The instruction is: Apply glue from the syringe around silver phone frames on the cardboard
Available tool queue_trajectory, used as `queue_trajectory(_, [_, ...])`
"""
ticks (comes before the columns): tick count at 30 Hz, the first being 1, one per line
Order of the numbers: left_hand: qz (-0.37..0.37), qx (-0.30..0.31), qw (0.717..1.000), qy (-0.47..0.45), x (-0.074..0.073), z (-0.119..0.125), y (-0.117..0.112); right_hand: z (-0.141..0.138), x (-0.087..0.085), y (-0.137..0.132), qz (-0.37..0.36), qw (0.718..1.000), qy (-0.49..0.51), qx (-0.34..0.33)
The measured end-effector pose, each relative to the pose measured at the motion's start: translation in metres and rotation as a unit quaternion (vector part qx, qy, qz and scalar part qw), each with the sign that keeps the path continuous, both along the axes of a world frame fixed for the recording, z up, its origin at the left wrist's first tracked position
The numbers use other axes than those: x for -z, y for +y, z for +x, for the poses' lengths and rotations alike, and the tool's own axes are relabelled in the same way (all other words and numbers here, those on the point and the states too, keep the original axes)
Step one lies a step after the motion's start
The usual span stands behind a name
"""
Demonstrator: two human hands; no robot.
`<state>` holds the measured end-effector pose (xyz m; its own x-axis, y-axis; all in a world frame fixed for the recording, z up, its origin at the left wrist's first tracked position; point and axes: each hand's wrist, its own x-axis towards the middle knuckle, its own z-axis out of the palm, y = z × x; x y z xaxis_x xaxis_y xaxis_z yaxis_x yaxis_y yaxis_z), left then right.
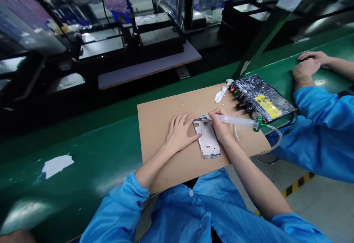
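Observation:
A phone frame (208, 138) with a pale metal face and a dark rim lies flat on a sheet of cardboard (160, 165). My left hand (179, 132) rests on the cardboard with its fingers spread, the thumb touching the frame's left edge. In my right hand (219, 127) is a clear dispensing syringe (238, 121), gripped near its blue tip. That tip points at the top end of the frame; whether it touches cannot be made out. A green cap (258, 124) and a clear hose are at the syringe's rear end.
A paint-flecked black control box (261, 97) with a yellow label stands right of the cardboard. Crumpled white tissue (220, 94) lies near it, white paper (58, 165) at left. A co-worker's hands (309, 66) rest on the green bench (110, 139) at right. Black trays (99, 45) stand behind.

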<state>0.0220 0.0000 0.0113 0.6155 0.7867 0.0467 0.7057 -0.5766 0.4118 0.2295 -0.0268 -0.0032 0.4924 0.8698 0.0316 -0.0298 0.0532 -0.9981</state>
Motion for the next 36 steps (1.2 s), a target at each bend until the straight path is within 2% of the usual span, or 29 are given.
queue_trajectory(5, [-0.015,0.014,1.0,-0.01,-0.001,-0.005,-0.001,0.004,0.002,-0.004,0.014,0.999,-0.041,0.005])
queue_trajectory(9, [-0.01,0.015,1.0,-0.023,0.004,-0.004,-0.002,0.002,-0.001,-0.008,-0.014,0.991,-0.131,-0.035])
queue_trajectory(12, [-0.006,0.013,0.999,-0.028,0.007,-0.003,-0.002,0.001,-0.004,-0.009,-0.029,0.985,-0.16,-0.056])
queue_trajectory(26, [-0.005,0.013,0.999,-0.036,0.008,-0.003,-0.002,0.0,-0.009,-0.013,-0.058,0.975,-0.2,-0.074])
queue_trajectory(36, [0.004,0.012,1.0,-0.024,0.008,-0.004,-0.002,-0.002,-0.009,-0.013,-0.058,0.978,-0.185,-0.075])
